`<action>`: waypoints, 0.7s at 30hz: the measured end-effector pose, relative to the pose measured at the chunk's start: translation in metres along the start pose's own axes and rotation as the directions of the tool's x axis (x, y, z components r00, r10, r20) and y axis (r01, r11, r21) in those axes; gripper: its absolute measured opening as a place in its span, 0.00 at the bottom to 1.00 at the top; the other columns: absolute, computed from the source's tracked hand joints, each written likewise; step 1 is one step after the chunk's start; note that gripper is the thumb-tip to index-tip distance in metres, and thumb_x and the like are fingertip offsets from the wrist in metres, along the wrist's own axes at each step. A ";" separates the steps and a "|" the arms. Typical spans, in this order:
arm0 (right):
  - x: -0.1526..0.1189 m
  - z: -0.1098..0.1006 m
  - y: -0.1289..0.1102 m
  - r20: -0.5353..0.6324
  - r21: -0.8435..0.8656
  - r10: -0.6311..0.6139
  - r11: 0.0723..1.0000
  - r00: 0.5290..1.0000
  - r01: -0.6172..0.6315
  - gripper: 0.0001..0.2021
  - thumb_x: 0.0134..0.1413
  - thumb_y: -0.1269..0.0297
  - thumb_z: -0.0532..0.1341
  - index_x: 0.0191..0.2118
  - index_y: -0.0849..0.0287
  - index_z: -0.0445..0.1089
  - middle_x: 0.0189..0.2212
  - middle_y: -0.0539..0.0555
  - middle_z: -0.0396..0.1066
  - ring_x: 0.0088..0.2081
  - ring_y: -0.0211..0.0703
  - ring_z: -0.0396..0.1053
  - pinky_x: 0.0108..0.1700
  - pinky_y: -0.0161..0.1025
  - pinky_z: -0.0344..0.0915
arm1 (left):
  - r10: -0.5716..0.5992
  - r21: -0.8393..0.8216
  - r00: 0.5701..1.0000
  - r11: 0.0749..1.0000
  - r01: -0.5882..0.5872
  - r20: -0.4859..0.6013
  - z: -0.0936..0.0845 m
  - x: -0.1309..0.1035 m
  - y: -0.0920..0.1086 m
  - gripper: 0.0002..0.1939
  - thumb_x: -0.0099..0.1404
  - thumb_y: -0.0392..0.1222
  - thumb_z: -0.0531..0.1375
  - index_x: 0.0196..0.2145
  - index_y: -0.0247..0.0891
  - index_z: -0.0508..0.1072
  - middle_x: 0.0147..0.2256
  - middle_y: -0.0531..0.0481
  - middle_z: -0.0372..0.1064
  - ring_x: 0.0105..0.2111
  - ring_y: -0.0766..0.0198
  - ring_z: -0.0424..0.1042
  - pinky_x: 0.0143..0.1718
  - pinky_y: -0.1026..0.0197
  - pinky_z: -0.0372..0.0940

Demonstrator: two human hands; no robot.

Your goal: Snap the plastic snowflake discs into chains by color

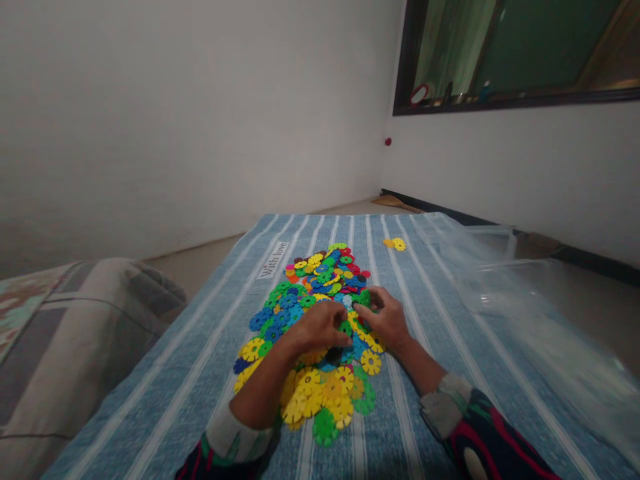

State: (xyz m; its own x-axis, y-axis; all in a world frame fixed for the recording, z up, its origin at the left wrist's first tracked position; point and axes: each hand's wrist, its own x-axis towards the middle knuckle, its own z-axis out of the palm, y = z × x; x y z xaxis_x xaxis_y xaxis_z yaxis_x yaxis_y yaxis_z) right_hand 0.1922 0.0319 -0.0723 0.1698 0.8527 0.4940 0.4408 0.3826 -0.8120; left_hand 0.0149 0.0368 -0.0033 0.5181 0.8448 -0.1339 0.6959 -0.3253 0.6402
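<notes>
A long pile of notched plastic discs [310, 387] in yellow, green, blue, red and orange lies on a blue cloth with white stripes [190, 373]. My left hand [323, 327] is over the middle of the pile, its thumb and fingers curled round a green disc [345, 327]. Just to the right, my right hand [385, 317] pinches another green disc [364, 298] between thumb and fingers at the pile's right edge. The two hands are close but apart. Yellow discs lie nearest to me, below both hands.
Two yellowish discs [399, 244] lie apart near the far edge. Clear plastic containers [510, 283] stand along the right side of the cloth. A fabric-covered seat [85, 333] is at the left. Walls and a dark-framed window [530, 100] are beyond.
</notes>
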 end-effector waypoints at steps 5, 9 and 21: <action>-0.004 0.003 -0.009 0.060 0.136 -0.016 0.991 0.998 0.007 0.15 0.47 0.55 0.65 0.39 0.60 0.70 0.31 0.52 0.73 0.30 0.39 0.70 0.33 0.35 0.68 | -0.129 -0.690 0.987 0.723 0.026 -0.099 -0.003 0.006 -0.016 0.18 0.42 0.43 0.69 0.32 0.34 0.74 0.23 0.55 0.68 0.23 0.69 0.64 0.26 0.65 0.56; -0.007 0.005 -0.014 0.120 0.179 -0.040 0.984 0.992 0.018 0.16 0.46 0.56 0.66 0.40 0.60 0.70 0.33 0.53 0.74 0.32 0.40 0.71 0.34 0.36 0.69 | -0.198 -0.858 0.979 0.511 0.063 -0.046 0.002 0.007 -0.019 0.21 0.40 0.43 0.72 0.33 0.34 0.76 0.27 0.51 0.72 0.25 0.69 0.68 0.28 0.65 0.60; -0.006 0.007 -0.019 0.161 0.119 -0.246 0.966 0.956 0.228 0.17 0.46 0.61 0.68 0.43 0.58 0.71 0.37 0.55 0.74 0.38 0.44 0.72 0.41 0.40 0.69 | -0.184 -0.919 0.983 0.389 0.066 -0.008 0.008 0.008 -0.020 0.24 0.38 0.41 0.75 0.35 0.32 0.77 0.27 0.50 0.74 0.22 0.70 0.70 0.26 0.67 0.63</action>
State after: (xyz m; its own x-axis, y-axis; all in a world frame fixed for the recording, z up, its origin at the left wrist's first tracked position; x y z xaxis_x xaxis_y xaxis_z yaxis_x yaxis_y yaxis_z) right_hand 0.1764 0.0217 -0.0621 -0.0878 0.7784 0.6216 0.3599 0.6067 -0.7088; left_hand 0.0091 0.0469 -0.0230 0.3772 0.8935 -0.2439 -0.1521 0.3195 0.9353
